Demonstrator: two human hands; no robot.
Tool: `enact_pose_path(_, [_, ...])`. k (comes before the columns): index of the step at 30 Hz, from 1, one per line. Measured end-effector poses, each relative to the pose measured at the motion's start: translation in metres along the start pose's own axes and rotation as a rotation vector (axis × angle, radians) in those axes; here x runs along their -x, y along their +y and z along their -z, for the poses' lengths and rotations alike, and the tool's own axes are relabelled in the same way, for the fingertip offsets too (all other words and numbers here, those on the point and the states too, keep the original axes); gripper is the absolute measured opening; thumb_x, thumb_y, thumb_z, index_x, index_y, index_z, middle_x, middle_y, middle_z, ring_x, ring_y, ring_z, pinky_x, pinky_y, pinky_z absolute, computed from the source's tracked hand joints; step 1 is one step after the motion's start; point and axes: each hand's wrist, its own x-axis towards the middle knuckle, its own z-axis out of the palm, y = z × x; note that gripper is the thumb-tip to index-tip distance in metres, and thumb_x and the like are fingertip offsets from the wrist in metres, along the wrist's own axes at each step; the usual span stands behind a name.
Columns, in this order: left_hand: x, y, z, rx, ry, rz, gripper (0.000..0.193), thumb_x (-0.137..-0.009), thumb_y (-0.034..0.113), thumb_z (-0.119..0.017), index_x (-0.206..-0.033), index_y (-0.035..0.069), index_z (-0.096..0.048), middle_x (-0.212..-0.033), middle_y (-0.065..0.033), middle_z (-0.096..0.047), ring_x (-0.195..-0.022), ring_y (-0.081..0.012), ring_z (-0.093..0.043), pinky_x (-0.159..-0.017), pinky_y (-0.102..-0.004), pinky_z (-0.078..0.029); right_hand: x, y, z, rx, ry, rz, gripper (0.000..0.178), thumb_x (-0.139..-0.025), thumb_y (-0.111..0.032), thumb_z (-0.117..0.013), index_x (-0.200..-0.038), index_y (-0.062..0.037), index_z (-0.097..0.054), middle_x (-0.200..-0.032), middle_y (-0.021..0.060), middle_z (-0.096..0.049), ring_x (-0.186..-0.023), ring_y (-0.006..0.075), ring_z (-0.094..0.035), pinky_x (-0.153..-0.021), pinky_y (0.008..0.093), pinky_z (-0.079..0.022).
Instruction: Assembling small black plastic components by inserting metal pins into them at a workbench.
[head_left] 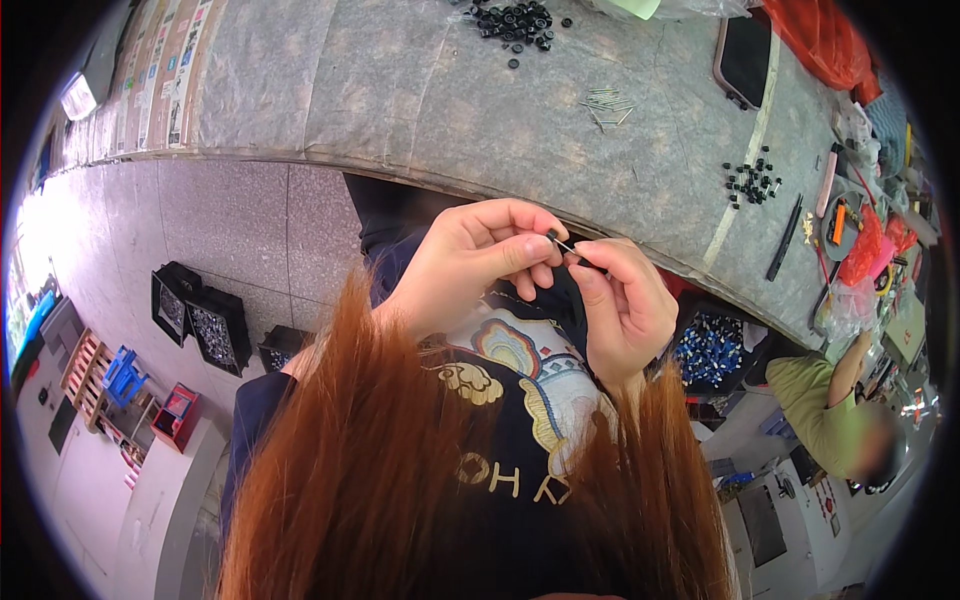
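Note:
Just off the table's near edge, my two hands meet fingertip to fingertip. Thumb and forefinger of my left hand [478, 252] pinch a small black cap [552, 234]. A thin metal pin [566, 248] runs from the cap toward my right hand [628, 305], whose thumb and fingers are closed on its other end. Something dark shows by the right fingertips, too small to make out. On the table beyond lie a heap of black caps [512, 22], a small pile of loose metal pins [606, 104] and a cluster of black-ended pins [752, 182].
The covered table [400, 100] holds a phone [744, 60], black tweezers [786, 238], a red plastic bag [820, 40] and clutter at right. Below its edge sits a bin of blue and white parts [710, 350]. Dark bins [215, 325] stand at left. Another person [815, 400] works at right.

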Motion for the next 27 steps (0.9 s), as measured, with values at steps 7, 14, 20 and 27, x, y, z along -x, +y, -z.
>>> enact_pose_path(7, [0.000, 0.000, 0.002, 0.118, -0.061, 0.075, 0.015, -0.084, 0.010, -0.051, -0.095, -0.001, -0.052, -0.078, -0.0068, -0.055, -0.066, -0.0110, -0.054, -0.052, -0.0197, -0.044, -0.001, -0.009, 0.001, -0.358, 0.013, -0.312, 0.019, -0.074, 0.007, -0.058, -0.092, 0.0050, -0.057, -0.082, 0.0096, -0.060, -0.072, 0.0133, -0.057, -0.064, 0.0221, -0.045])
enact_pose_path(14, [0.005, 0.003, -0.004, 0.144, -0.092, 0.107, 0.019, -0.085, 0.020, -0.051, -0.088, 0.001, -0.051, -0.072, -0.0057, -0.054, -0.060, -0.0098, -0.051, -0.046, -0.0187, -0.040, -0.003, -0.002, 0.005, -0.705, -0.039, -0.445, 0.016, -0.078, 0.004, -0.055, -0.094, 0.0048, -0.055, -0.084, 0.0077, -0.059, -0.075, 0.0113, -0.057, -0.068, 0.0213, -0.045])
enact_pose_path(20, [0.006, 0.003, 0.000, 0.109, -0.097, 0.150, 0.024, -0.086, 0.025, -0.050, -0.083, 0.002, -0.051, -0.068, -0.0047, -0.052, -0.054, -0.0090, -0.048, -0.043, -0.0186, -0.037, -0.002, 0.000, 0.004, -0.766, -0.052, -0.461, 0.014, -0.079, 0.002, -0.055, -0.092, 0.0048, -0.054, -0.082, 0.0073, -0.058, -0.074, 0.0109, -0.056, -0.068, 0.0221, -0.045])
enact_pose_path(27, [0.007, 0.005, -0.005, 0.009, -0.087, 0.037, 0.018, -0.086, 0.020, -0.050, -0.080, 0.004, -0.053, -0.067, 0.0002, -0.051, -0.056, -0.0039, -0.043, -0.047, -0.0168, -0.034, -0.009, 0.008, 0.006, -0.910, -0.165, -0.650, 0.015, -0.084, -0.010, -0.051, -0.090, 0.0030, -0.055, -0.078, 0.0066, -0.058, -0.069, 0.0111, -0.054, -0.063, 0.0241, -0.044])
